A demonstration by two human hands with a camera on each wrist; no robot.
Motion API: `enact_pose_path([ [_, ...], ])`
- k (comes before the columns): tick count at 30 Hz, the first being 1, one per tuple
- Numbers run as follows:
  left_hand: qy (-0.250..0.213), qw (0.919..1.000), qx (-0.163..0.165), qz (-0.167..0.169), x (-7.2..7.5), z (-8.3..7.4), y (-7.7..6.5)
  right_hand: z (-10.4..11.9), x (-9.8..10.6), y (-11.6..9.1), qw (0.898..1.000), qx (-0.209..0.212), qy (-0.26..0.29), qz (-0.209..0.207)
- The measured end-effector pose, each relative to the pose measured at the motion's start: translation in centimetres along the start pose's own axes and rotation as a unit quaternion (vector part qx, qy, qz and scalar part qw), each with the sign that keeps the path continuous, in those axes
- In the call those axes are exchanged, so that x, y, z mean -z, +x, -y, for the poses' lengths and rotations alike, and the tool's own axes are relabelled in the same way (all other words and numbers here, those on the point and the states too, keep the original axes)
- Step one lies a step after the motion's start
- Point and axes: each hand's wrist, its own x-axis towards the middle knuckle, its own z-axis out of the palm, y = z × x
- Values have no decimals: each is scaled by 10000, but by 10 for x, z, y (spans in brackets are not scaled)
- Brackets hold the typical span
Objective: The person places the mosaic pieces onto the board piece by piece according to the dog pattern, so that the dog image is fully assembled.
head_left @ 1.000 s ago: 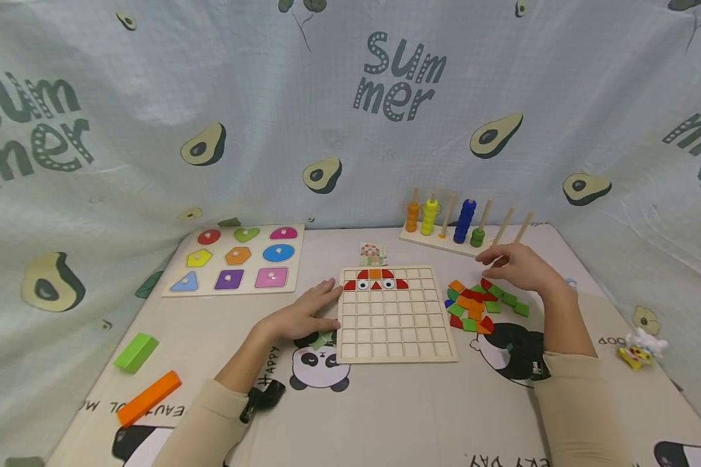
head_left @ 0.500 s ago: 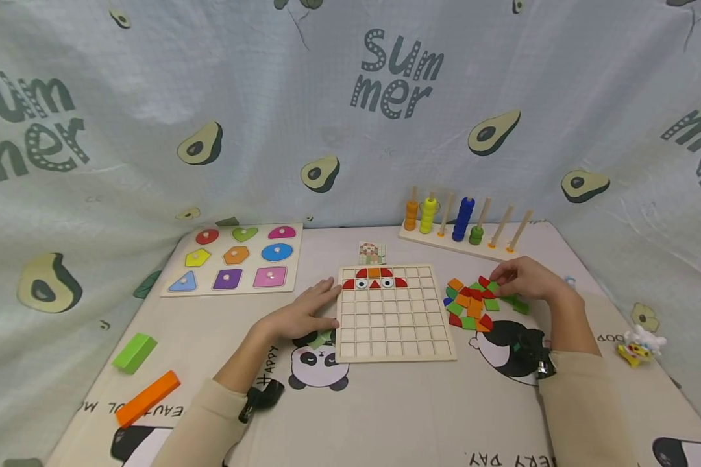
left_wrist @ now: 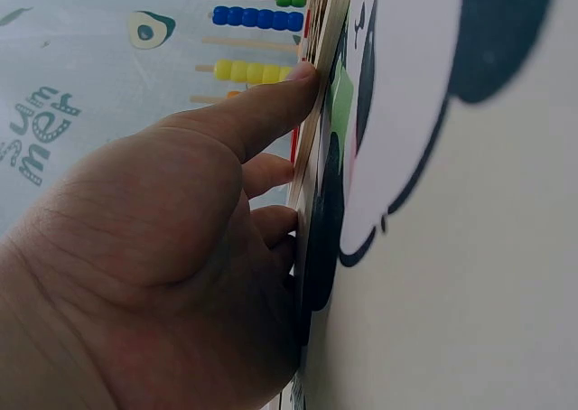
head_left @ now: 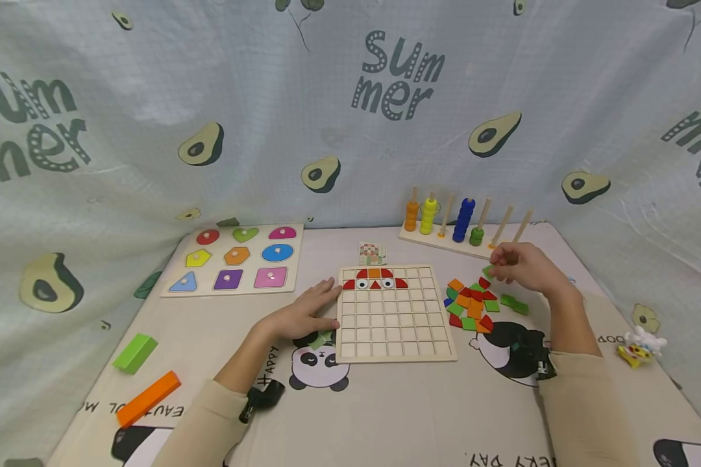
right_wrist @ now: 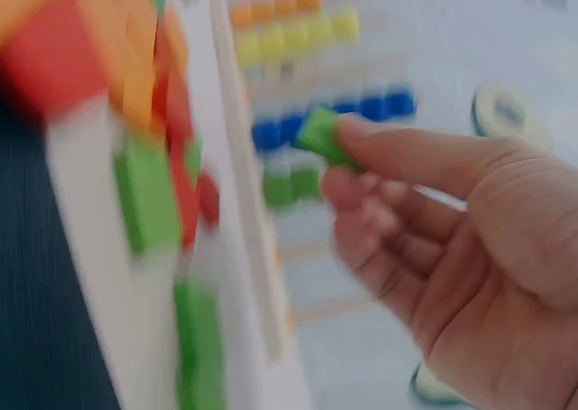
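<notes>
My right hand [head_left: 526, 267] pinches a green tile [right_wrist: 324, 135] between thumb and fingertips, raised over the far right of a pile of coloured tiles [head_left: 473, 308]. In the right wrist view the tile and fingers look blurred. My left hand [head_left: 305, 311] lies with fingers extended along the left edge of a wooden grid board [head_left: 397, 324]; in the left wrist view its thumb [left_wrist: 293, 80] touches the board's edge. On the board's top two rows sit red pieces, an orange piece and two eye tiles [head_left: 362, 284].
Behind the board lies a small pattern card [head_left: 372, 253]. A peg stacker with coloured beads [head_left: 444, 241] stands at the back right, a shape puzzle [head_left: 233, 259] at the back left. Green [head_left: 135, 353] and orange blocks [head_left: 148, 399] lie left, a small toy [head_left: 639, 347] right.
My right hand came down to the green tiles at the pile's right, then rose away with one green tile in its fingers. The left hand stays at the board's edge.
</notes>
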Motion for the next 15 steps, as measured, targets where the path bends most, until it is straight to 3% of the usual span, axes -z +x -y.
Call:
enact_pose_path([
  [3, 4, 10000, 16, 0, -1, 1, 0, 29, -12, 11, 9984, 463, 55, -312],
  [5, 0, 10000, 36, 16, -1, 2, 1, 50, -23, 20, 9966, 755, 206, -248],
  [9, -17, 10000, -9, 19, -1, 2, 0, 91, -50, 39, 9893, 1378, 266, 408],
  [15, -40, 9999, -100, -9, 0, 3, -1, 130, -102, 68, 9751, 1805, 129, 1281],
])
